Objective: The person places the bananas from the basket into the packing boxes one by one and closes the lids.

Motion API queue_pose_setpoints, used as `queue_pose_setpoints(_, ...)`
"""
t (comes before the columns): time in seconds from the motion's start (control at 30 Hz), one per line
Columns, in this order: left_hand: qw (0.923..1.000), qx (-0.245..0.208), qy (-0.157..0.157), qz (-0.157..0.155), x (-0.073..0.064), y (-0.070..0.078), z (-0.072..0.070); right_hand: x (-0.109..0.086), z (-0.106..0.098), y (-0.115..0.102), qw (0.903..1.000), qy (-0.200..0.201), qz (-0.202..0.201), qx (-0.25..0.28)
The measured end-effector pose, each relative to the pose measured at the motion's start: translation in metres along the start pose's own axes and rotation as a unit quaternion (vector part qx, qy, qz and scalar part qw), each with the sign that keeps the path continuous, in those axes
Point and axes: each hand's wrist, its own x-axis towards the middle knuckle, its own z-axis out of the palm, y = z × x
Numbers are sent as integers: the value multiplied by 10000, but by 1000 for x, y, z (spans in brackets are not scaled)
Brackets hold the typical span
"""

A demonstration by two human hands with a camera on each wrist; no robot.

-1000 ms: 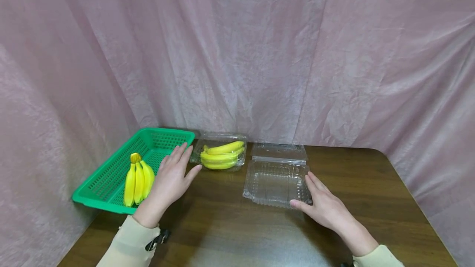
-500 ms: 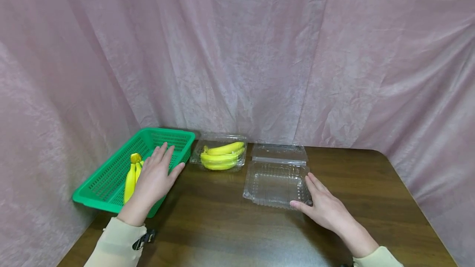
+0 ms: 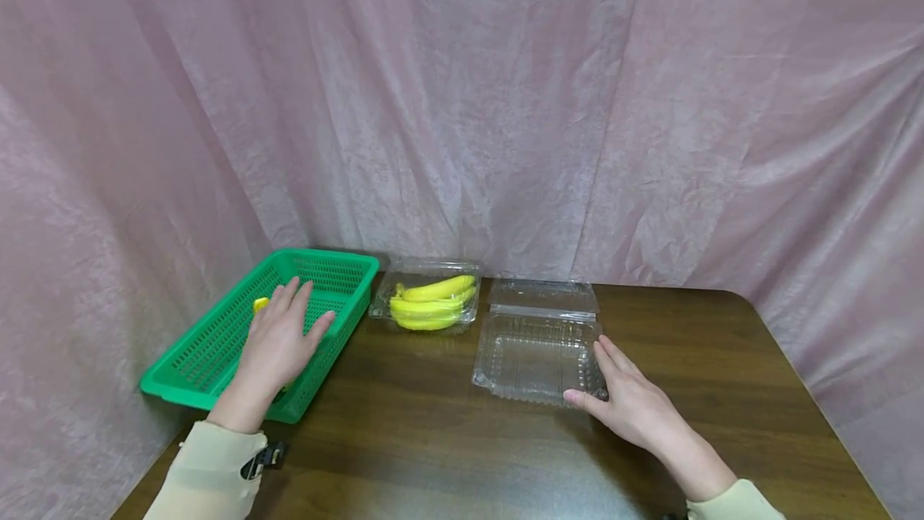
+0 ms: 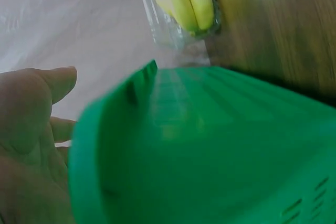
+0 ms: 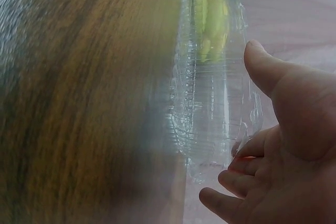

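My left hand [image 3: 277, 347] is over a green slotted basket [image 3: 364, 263], its fingers extended and the thumb apart. It covers most of a yellow banana bunch, of which only the stem end [image 3: 260, 305] shows. In the left wrist view the basket wall [image 4: 210, 145] fills the foreground, with the left hand [image 4: 31, 135] beyond the rim. My right hand [image 3: 638, 404] is at the right edge of a transparent clamshell box [image 3: 537, 355], which lies unfolded with its lid [image 3: 545, 295] back. In the right wrist view the right hand [image 5: 294, 135] has relaxed fingers close to the clear plastic.
A second clear box [image 3: 382, 303] with bananas [image 3: 433, 311] inside stands between the basket and the unfolded box. All rest on a brown wooden table [image 3: 462, 456]. A pink curtain [image 3: 462, 103] hangs behind and to the left.
My left hand has moved left, from beside the bananas to over them, hiding nearly the whole bunch. The right hand and the unfolded box stay where they were.
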Motion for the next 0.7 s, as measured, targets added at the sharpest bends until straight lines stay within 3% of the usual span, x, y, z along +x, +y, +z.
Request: queue_pose_setpoints(0.7, 9987, 159, -246, -415, 1, -39, 3, 1, 2, 2, 10000, 45, -22, 9)
